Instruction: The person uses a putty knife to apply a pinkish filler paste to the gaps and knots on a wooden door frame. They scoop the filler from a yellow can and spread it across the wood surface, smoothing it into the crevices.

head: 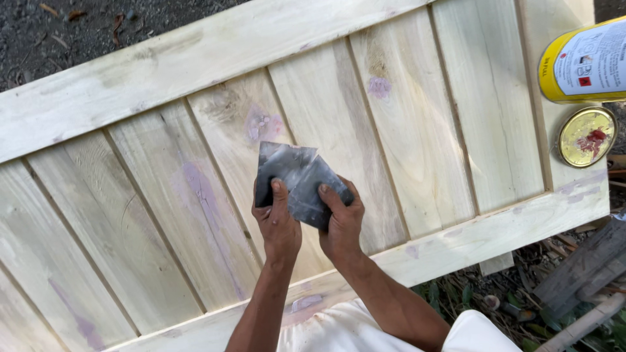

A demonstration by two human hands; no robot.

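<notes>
A: Hands?
B: Left hand (279, 225) & right hand (342, 225) each closed on a grey metal scraper blade (282, 168) / (314, 190), blades overlapping, over the wooden door panel (150, 195) mid-lower part.
A: Else?
B: Yellow can (582, 62) w/ lid (586, 136) on panel's far right edge.

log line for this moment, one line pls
left hand: holds grey metal scraper blade | right hand: holds second grey blade | under: pale wooden panel door

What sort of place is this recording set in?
Probably an outdoor woodworking spot. An unfinished slatted wooden panel lies over gravel ground, a yellow can and its lid rest on it, and scrap wood lies among plants beside it.
</notes>
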